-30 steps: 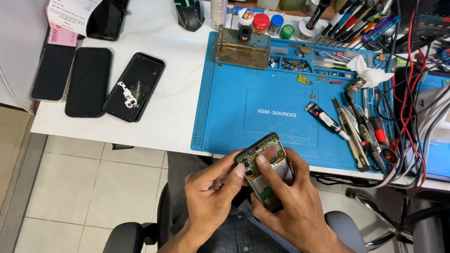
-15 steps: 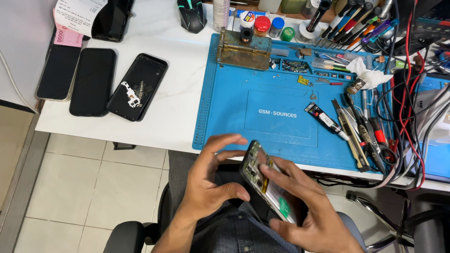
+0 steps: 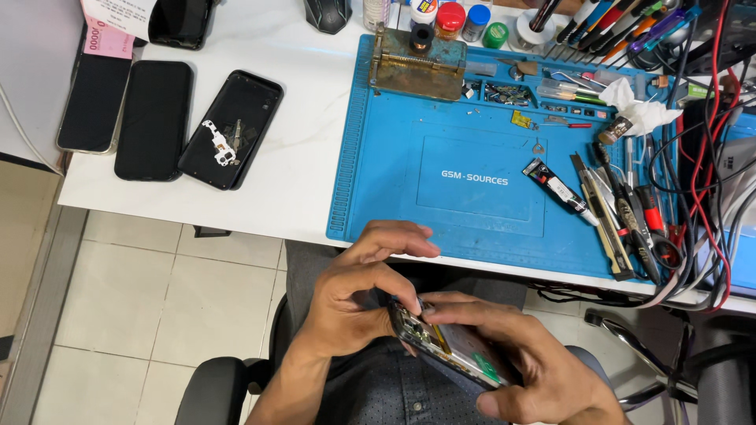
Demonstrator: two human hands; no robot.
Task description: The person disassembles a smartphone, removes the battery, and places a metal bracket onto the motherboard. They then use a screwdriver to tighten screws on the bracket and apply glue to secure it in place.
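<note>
- The opened phone (image 3: 453, 350) is low over the person's lap now, in front of the white table (image 3: 307, 157), tipped on its side so its inner parts face up.
- A second ago it sits higher, close to the edge of the blue mat (image 3: 472, 173), and lies flatter. So it has come down and turned.
- The right hand (image 3: 535, 370) holds the phone from below, fingers wrapped tight round its lower end.
- The left hand (image 3: 358, 295) pinches the top corner of the phone with thumb and first finger. The other fingers stick out and hold nothing.
- Half a second ago the left hand is spread wider over the phone. Now it has closed in on that one corner.
- My guess is that the person works on a small part at that corner. I cannot tell which part, it is too small.
- The things on the table stay where they are: three dark phones (image 3: 153, 118) on the left, the glue tube (image 3: 561, 190) and the row of tools (image 3: 622, 212) on the mat.
</note>
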